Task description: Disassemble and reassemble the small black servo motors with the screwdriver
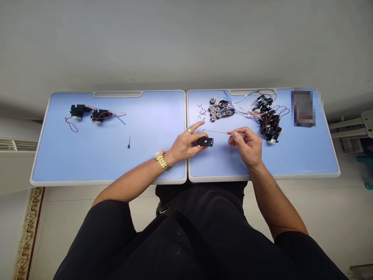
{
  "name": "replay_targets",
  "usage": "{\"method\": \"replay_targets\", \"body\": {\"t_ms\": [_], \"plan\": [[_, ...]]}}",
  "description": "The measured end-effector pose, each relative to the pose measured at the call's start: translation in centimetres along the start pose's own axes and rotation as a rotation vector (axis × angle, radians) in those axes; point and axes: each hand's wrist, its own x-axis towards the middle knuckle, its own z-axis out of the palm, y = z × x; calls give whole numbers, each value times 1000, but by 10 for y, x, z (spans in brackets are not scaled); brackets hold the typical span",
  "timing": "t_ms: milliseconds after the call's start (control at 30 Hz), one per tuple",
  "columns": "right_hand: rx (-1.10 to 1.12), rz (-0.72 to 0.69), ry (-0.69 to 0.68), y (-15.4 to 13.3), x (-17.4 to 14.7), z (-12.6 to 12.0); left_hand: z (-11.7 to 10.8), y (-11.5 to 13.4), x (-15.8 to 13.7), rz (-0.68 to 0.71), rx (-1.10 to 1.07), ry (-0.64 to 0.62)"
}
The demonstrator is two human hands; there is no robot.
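Black module (206,142) is being held over the right-hand table (305,155), near its left edge. Left hand (184,145) fingers are pinching it, one finger stretching toward the loose screws (202,112). Right hand (248,146) fingers are pinching a screwdriver (219,132), tip hovering just beyond the module. Behind, I'm seeing round metallic parts (213,109); wired black units (269,123) are lying to the right, two similar units (99,115) on the left-hand table (157,120).

L hand (184,146): 1 blk. module (206,141). R hand (250,147): 1 screwdriver (229,133). Left of L hand: 2 wired modules (78,110), 1 small tool (128,146). Beyond, btwn. hands: approx. 7 round pcs. (213,118); screws (202,113), too small to count.
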Motion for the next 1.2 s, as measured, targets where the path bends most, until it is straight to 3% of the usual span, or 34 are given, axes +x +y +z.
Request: {"method": "replay_targets", "body": {"t_ms": [133,333,800,1200], "plan": [[-2,15,-37,-6,-4,0,1,-2,0,119,0,-15],[-25,-2,-46,-15,-8,-4,3,-6,0,184,88,4],[-264,-140,-144,-45,-11,-23,0,-7,-2,205,188,-56],[-282,-183,-154,-50,-12,-23,0,-5,-2,220,188,-54]]}}
